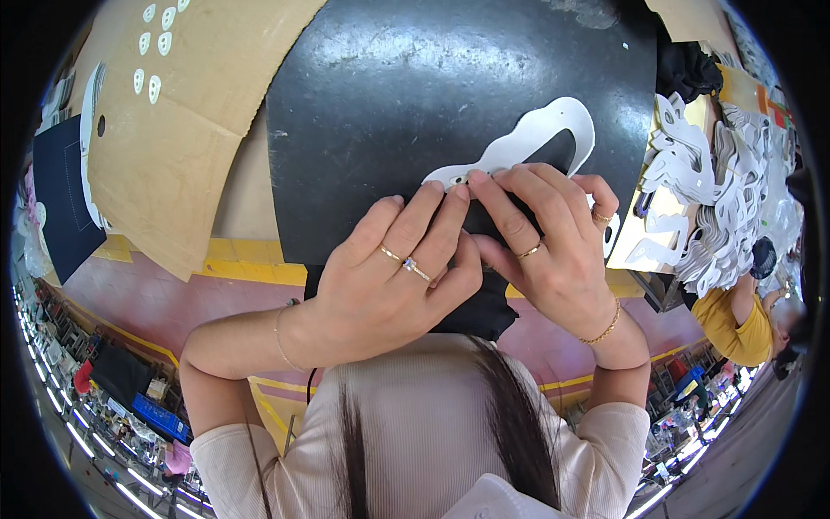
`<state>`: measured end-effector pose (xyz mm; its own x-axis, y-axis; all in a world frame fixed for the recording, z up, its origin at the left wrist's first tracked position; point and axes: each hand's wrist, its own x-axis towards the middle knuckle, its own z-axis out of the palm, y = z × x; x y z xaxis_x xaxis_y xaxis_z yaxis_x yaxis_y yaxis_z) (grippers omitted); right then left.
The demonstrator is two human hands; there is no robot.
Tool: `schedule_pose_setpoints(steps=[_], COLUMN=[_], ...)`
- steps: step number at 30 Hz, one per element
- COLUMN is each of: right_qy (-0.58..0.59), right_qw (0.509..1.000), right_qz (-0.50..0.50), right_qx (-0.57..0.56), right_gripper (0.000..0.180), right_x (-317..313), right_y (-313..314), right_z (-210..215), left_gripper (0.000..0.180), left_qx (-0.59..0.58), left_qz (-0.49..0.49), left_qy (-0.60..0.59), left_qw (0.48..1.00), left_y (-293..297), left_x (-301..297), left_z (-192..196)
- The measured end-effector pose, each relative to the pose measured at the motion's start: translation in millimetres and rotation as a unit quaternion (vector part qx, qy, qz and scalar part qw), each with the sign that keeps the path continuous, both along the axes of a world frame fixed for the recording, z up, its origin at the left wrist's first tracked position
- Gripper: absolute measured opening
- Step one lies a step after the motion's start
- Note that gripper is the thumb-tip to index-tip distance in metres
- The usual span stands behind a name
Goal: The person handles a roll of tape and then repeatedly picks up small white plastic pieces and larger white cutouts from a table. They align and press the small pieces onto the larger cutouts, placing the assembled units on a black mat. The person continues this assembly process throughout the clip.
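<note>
1. A white curved cutout (527, 143) is lying on a black sheet (389, 104) at the upper middle of the frame, its lower end under the fingertips.
2. The left hand (393, 285) is curling its fingers down, pressing the cutout's edge; the right hand (545, 242) is pinching beside it, fingers bent and nearly closed on the piece.
3. Pressing evenly along the curve, keeping the edges aligned, would likely be serving best here.
4. Brown cardboard (173, 130) is lying at the upper left; a heap of white cutouts (718, 190) is sitting at the right.
</note>
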<state>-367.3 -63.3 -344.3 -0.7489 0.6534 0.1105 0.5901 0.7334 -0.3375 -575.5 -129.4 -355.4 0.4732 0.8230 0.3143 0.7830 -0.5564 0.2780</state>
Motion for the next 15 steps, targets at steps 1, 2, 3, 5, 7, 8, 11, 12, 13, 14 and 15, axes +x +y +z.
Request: schedule_pose_setpoints(steps=[1,2,3,5,7,8,11,12,13,14,15], right_qy=[-0.003,-0.005,-0.007,0.012,0.025,0.029,0.043,0.050,0.047,0.045,0.042], right_qw=[1.000,1.000,1.000,1.000,1.000,0.999,0.999,0.998,0.999,0.999,0.999], right_qz=[0.001,0.002,0.002,-0.003,-0.008,-0.012,-0.019,-0.020,-0.016,-0.012,-0.010], right_qx=[-0.002,-0.005,-0.006,-0.009,-0.013,-0.016,-0.015,-0.013,-0.004,0.005,0.014], right_gripper=[0.057,0.058,0.058,0.056,0.055,0.054,0.052,0.052,0.051,0.051,0.050], right_x=[0.1,0.3,0.4,0.1,0.4,0.2,3.7,4.6,5.5,6.5,6.9], right_y=[0.3,0.2,0.5,0.6,-0.9,-2.3,-7.3,-8.5,-8.4,-8.2,-8.6], right_z=[0.4,0.9,1.5,-0.6,-3.1,-3.9,-7.7,-9.4,-10.0,-10.5,-10.9], left_gripper=[0.021,0.023,0.026,0.033,0.042,0.047,0.040,0.039,0.037,0.036,0.036], left_qx=[-0.003,-0.033,-0.061,-0.089,-0.089,-0.102,-0.088,-0.084,-0.079,-0.075,-0.087], left_qz=[-0.005,-0.009,-0.015,0.025,0.120,0.119,0.123,0.125,0.127,0.130,0.134], left_qy=[-0.010,-0.045,-0.080,-0.126,-0.150,-0.155,-0.132,-0.133,-0.134,-0.135,-0.133], left_qw=[1.000,0.998,0.995,0.988,0.977,0.975,0.980,0.980,0.980,0.979,0.978], left_y=[1.0,3.6,8.6,17.8,24.4,25.0,21.8,21.2,20.8,20.4,20.2], left_x=[-2.4,-8.3,-16.7,-21.2,-17.6,-17.2,-10.9,-10.1,-9.5,-8.8,-8.5], left_z=[-0.5,-0.8,-0.6,-0.3,-1.9,-3.9,-4.6,-5.3,-5.9,-6.0,-5.1])
